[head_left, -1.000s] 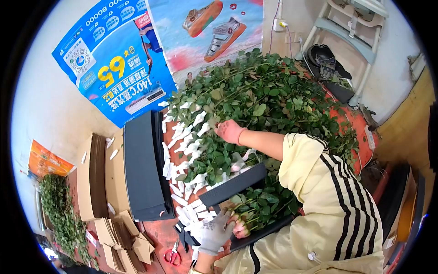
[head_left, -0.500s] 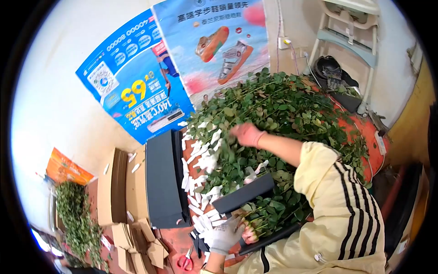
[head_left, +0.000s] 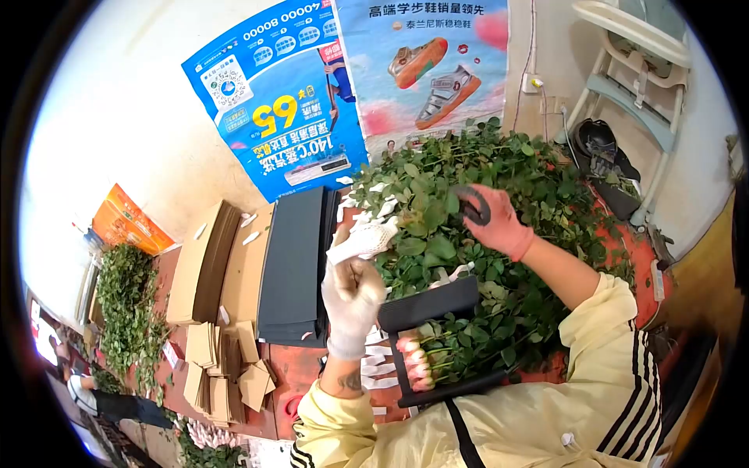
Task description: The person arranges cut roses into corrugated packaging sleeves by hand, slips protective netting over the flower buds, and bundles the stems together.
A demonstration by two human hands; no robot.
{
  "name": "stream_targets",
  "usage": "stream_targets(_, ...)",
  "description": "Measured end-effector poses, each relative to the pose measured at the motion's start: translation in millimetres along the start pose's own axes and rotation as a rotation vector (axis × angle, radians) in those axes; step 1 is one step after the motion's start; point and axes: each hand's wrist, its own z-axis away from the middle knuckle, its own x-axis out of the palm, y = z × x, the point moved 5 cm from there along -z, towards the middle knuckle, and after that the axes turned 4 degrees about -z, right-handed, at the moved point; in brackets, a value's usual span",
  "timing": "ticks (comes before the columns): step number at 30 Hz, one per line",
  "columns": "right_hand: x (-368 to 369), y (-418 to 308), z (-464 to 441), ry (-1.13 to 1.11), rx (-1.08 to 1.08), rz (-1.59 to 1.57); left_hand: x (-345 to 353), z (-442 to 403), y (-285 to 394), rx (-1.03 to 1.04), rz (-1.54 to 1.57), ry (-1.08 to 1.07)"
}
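My left hand (head_left: 353, 300), in a pale glove, is raised over the table with its fingers closed round the white netted sleeve of a flower head (head_left: 365, 240). My right hand (head_left: 497, 222), in a pink glove with dark fingers, is curled over the leaves of the large rose pile (head_left: 507, 171); whatever it holds is hidden. Below my hands, a row of pink roses (head_left: 415, 364) lies with its stems to the right on black board. A raised black flap (head_left: 429, 303) stands above these roses. White-sleeved flower heads (head_left: 388, 207) edge the pile.
Black boards (head_left: 292, 265), brown cardboard sheets (head_left: 204, 261) and small cardboard pieces (head_left: 226, 366) lie left. Red scissors (head_left: 292, 405) are partly hidden by my sleeve. Further left are more greenery (head_left: 129, 312) and another person (head_left: 117, 404). A high chair (head_left: 632, 86) stands back right.
My left hand has risen from beside the pink roses and closed on a sleeved flower head. My right hand has moved slightly right with its fingers curled. The camera view has shifted.
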Motion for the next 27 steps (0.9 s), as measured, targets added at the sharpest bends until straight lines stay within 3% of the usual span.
stream_targets(2, 16, 16, 18, -0.158, 0.148, -0.184, 1, -3, 0, -0.196, 0.159, -0.031)
stream_targets(3, 20, 16, 21, -0.367, 0.190, -0.062, 1, -4, -2, -0.203, 0.107, -0.039)
stream_targets(5, 4, 7, 29, -0.315, 0.165, 0.439, -1, 0, -15, -0.220, -0.045, 0.008)
stream_targets(6, -10, -1, 33, -0.129, 0.133, 0.555, 0, 4, -16, -0.191, -0.027, 0.019)
stream_targets(8, -38, -43, 14, -0.198, 0.169, 0.165, 2, 13, -20, -0.143, 0.003, 0.017)
stream_targets(9, -31, -65, 20, -0.227, 0.051, 0.109, 9, 18, -16, -0.141, -0.010, 0.017)
stream_targets(10, -2, -70, 41, -0.093, -0.122, 0.165, 17, 23, -13, -0.088, -0.017, 0.000)
stream_targets(11, 12, -88, 47, -0.137, -0.163, 0.267, 21, 27, -9, -0.036, -0.027, -0.013)
stream_targets(12, 20, -96, 47, -0.367, -0.042, 0.188, 22, 31, -5, -0.039, -0.077, -0.001)
stream_targets(15, 23, -106, 52, -0.282, -0.150, 0.232, 9, 35, -5, -0.016, -0.110, 0.026)
stream_targets(17, 21, -116, 48, -0.384, -0.144, 0.212, -7, 34, -11, -0.071, -0.070, 0.055)
stream_targets(19, 17, -109, 37, -0.724, 0.101, 0.275, -48, 31, -34, -0.166, 0.156, 0.270)
stream_targets(21, 10, -68, 54, -0.047, -0.040, 0.178, -101, 19, -14, -0.023, 0.284, 0.531)
stream_targets(22, -6, -62, 60, 0.038, 0.008, 0.099, -105, 20, -6, -0.075, 0.029, 0.538)
stream_targets(23, -21, -56, 60, -0.102, 0.070, -0.133, -111, 21, -16, -0.231, -0.230, 0.507)
stream_targets(25, -50, -68, 76, 0.142, -0.080, -0.033, -136, 30, -63, -0.318, -0.290, 0.233)
stream_targets(27, -53, -64, 92, 0.191, -0.052, -0.035, -151, 44, -98, -0.390, -0.358, 0.176)
